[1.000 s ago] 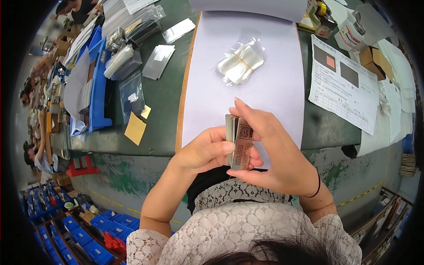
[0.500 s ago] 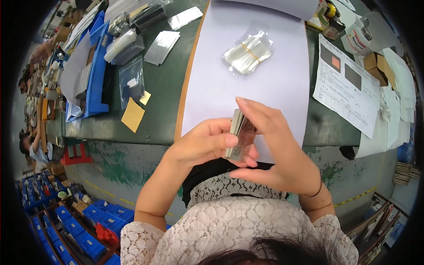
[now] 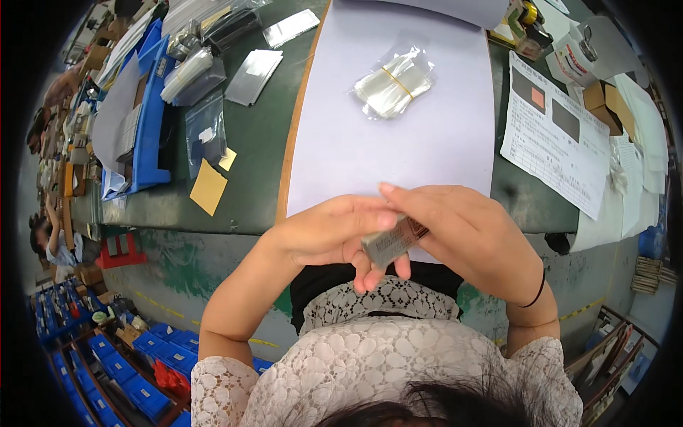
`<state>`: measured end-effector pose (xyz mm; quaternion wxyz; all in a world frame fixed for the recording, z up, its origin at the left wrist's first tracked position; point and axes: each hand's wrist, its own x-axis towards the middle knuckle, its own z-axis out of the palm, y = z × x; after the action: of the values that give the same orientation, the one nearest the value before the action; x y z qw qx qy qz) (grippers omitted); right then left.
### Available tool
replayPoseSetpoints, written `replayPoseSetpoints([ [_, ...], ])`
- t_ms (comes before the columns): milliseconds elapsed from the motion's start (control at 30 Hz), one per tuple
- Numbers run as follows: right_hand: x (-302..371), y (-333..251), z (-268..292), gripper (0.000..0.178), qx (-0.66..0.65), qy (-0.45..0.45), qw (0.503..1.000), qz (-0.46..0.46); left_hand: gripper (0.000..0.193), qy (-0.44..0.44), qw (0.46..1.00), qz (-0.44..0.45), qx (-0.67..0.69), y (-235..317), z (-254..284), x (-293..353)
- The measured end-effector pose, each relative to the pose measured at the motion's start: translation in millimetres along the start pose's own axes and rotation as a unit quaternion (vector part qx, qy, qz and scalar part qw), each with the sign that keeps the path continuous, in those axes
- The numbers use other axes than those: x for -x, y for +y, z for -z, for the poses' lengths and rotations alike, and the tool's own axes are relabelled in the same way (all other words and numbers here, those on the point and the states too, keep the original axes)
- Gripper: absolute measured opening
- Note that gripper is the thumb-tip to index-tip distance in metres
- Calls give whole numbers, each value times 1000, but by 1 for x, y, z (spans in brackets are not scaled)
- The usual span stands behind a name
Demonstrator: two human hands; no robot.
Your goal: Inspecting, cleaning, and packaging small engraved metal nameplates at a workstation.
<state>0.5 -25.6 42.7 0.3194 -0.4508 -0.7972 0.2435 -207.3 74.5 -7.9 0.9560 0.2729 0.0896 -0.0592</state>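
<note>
Just past the table's near edge, my left hand [image 3: 324,231] is closed round a small stack of thin printed cards or plates [image 3: 388,245]. The stack is grey with a reddish-brown printed part, tilted, and its near end shows between my fingers. My right hand [image 3: 477,231] bends over the stack's right end and grips it from that side; its thumb is hidden. Beyond both hands, a bundle of clear plastic bags [image 3: 393,85] with a yellow rubber band lies on a large white sheet [image 3: 327,149].
On the green table's left stand a blue tray [image 3: 153,135], clear sleeves [image 3: 254,77], a zip bag [image 3: 206,135] and a yellow paper piece [image 3: 208,186]. At right are a printed sheet [image 3: 548,149], a small brown box [image 3: 605,107] and a white container [image 3: 571,64].
My right hand has turned palm-down and closed over the stack, where it stood with its thumb apart before. The stack has tipped flatter, and my left fingers have shifted round it.
</note>
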Motion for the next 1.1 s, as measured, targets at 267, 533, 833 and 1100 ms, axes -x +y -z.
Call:
replayPoseSetpoints([
  [267,10,21,-6,73,163,43,976,-135,42,363,730,-170,-554,16,-23,-4],
  [533,16,29,-13,70,74,81,983,-150,35,352,593,-180,-701,9,-13,-21],
  [833,25,42,1,21,145,223,956,-124,13,373,421,-331,-758,60,5,-32],
  [1100,31,49,-5,6,109,260,937,-206,17,384,388,-246,-801,64,18,-56],
])
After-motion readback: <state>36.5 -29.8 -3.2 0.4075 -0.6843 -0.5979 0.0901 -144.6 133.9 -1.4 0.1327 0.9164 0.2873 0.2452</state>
